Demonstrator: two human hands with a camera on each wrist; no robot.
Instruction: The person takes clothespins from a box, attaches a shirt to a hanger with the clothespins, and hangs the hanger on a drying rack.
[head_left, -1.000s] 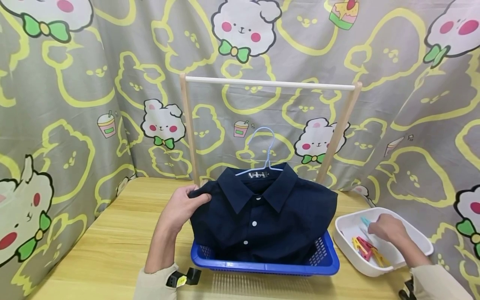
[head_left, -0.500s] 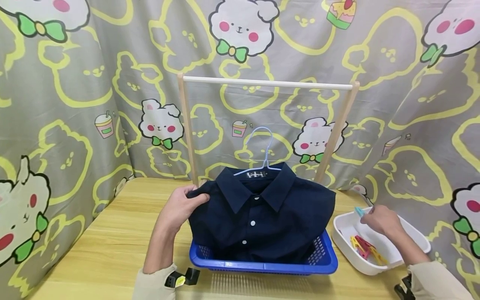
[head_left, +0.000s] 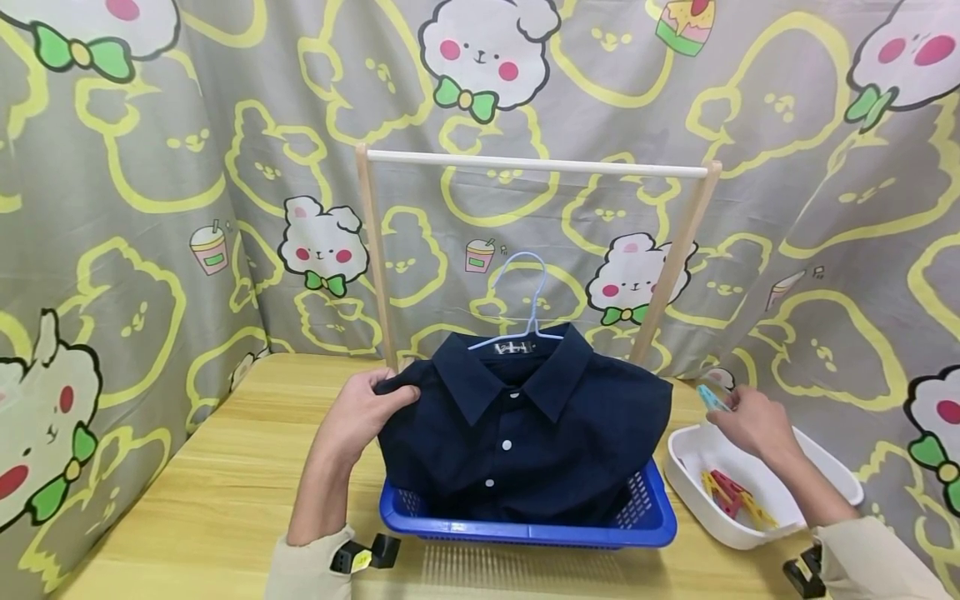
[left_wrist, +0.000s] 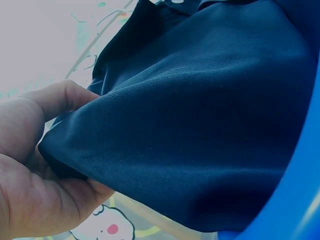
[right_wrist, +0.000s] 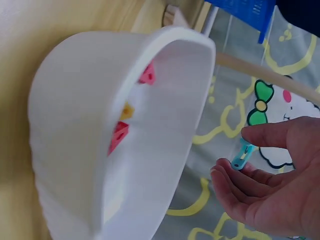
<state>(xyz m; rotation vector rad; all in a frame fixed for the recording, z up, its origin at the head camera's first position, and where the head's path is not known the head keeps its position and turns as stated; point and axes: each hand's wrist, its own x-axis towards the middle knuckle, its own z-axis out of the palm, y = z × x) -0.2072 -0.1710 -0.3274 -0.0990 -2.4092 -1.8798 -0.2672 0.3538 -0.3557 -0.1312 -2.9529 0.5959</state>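
A dark navy collared shirt [head_left: 517, 433] with white buttons hangs on a pale blue wire hanger [head_left: 534, 308]. Its lower part lies in a blue plastic basket [head_left: 540, 535]. My left hand [head_left: 363, 417] pinches the shirt's shoulder at the left; in the left wrist view the cloth [left_wrist: 165, 130] runs between thumb and fingers. Above the far rim of a white basin [head_left: 678, 500], my right hand [head_left: 757, 421] pinches a light blue clothespin [head_left: 711, 398]. The right wrist view shows this clothespin [right_wrist: 243, 154] between thumb and fingers.
Several red and yellow clothespins [head_left: 735, 498] lie in the basin. Behind the basket stands a wooden rack with a white crossbar [head_left: 536, 162]. All rests on a wooden table [head_left: 210, 475], with a patterned grey curtain [head_left: 300, 125] around its back and sides.
My right hand has lifted the light blue clothespin up out of the white basin, to above its far rim. The left hand keeps its hold on the shirt, nearly still.
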